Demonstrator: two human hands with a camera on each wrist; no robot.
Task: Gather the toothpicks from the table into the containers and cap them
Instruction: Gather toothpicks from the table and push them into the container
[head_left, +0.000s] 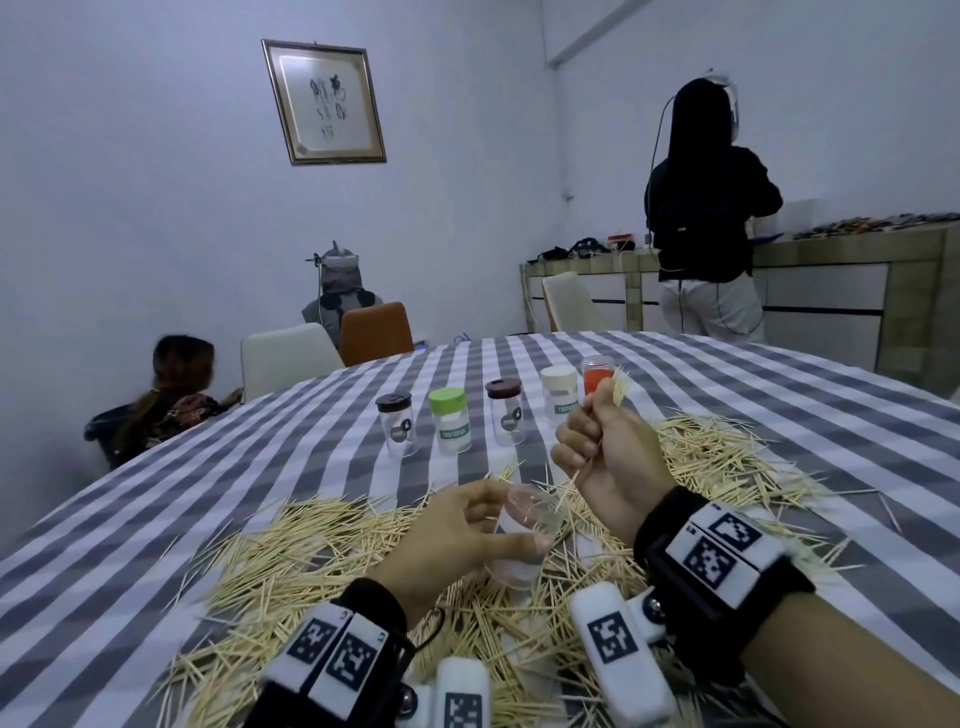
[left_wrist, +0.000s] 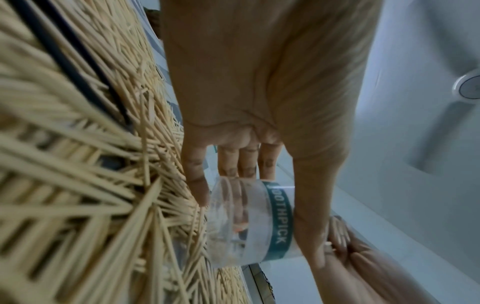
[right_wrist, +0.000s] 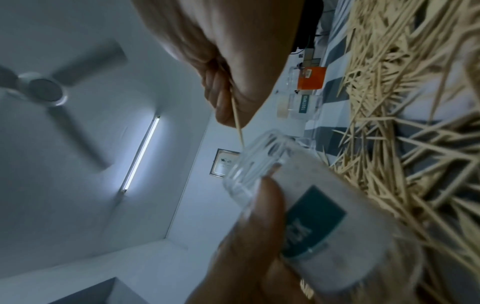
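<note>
Right now the toothpicks (head_left: 332, 540) lie in a wide loose heap across the near half of the desk (head_left: 753, 395), which is covered by a grey and white checked cloth. An open clear container (head_left: 524, 535) with a teal label reading TOOTHPICK is tilted just above the heap, its mouth turned up toward the right. The left hand (head_left: 457, 535) grips this container, thumb along 1 side and fingers curled round the other; the left wrist view shows the fingers (left_wrist: 239, 162) behind the clear wall and the heap right beside the container's base.

The right hand (head_left: 613, 457) is raised above the container's mouth, closed round a small bundle of toothpicks (head_left: 619, 387) whose ends stick out of the top of the fist. In the right wrist view 1 pick points down out of the fist, its tip at the rim of the open mouth. Both wrists wear black bands with white coded tags.

Farther back on the desk, 5 more containers stand upright in a row: 1 with a black lid (head_left: 394, 400), 1 with a green lid (head_left: 447, 400), 1 with a dark brown lid (head_left: 503, 387), 1 with a cream lid (head_left: 559, 376), and an orange 1 (head_left: 597, 376) partly hidden behind the right hand.

Beyond the desk are chairs, a framed picture (head_left: 324, 101) on the wall, 2 seated people at the left and a person (head_left: 706, 208) standing at a counter on the right.
</note>
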